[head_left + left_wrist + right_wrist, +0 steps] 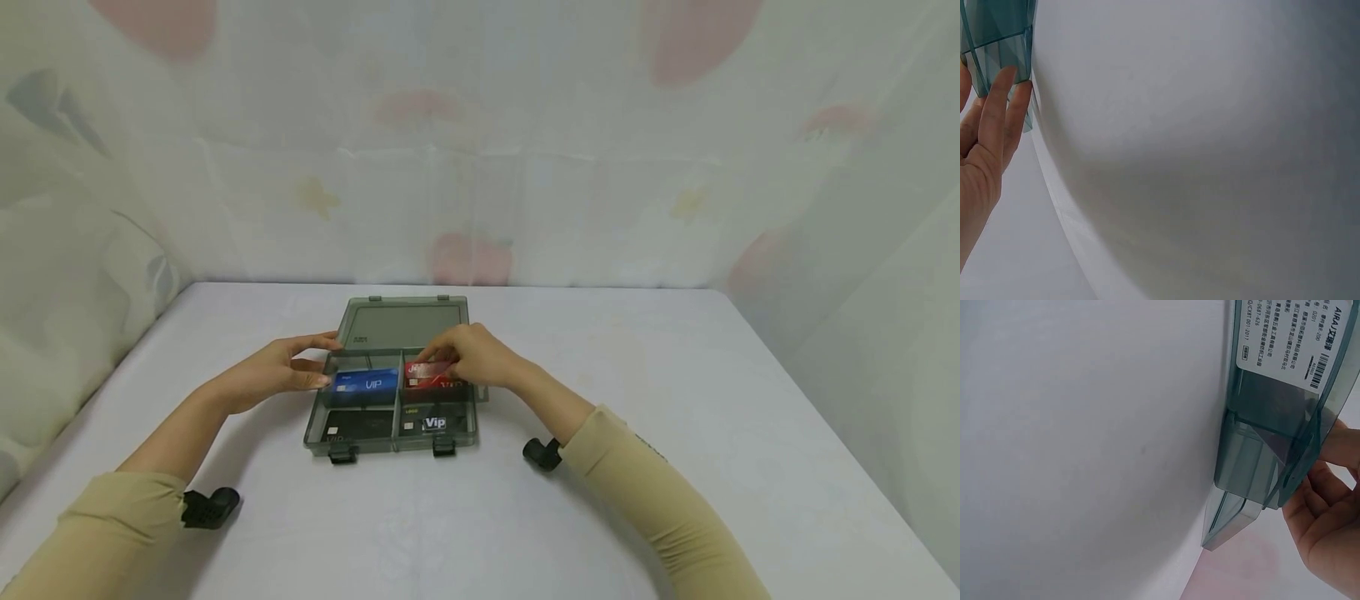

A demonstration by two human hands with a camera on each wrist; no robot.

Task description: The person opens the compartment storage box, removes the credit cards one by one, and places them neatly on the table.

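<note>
left hand (281, 372) relaxed, touching box (390, 433) | right hand (468, 354) pinching red card (429, 377)

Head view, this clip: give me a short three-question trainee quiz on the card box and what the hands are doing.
1. True or false: the lid of the compartment box is open and lies back flat on the table.
2. Which card does the right hand have its fingers on? A) blue VIP card B) red card C) black Vip card
3. Fill in: the left hand touches the box's ____ wall, next to the blue VIP card.

Key
1. True.
2. B, the red card in the far right compartment.
3. Left.
</note>
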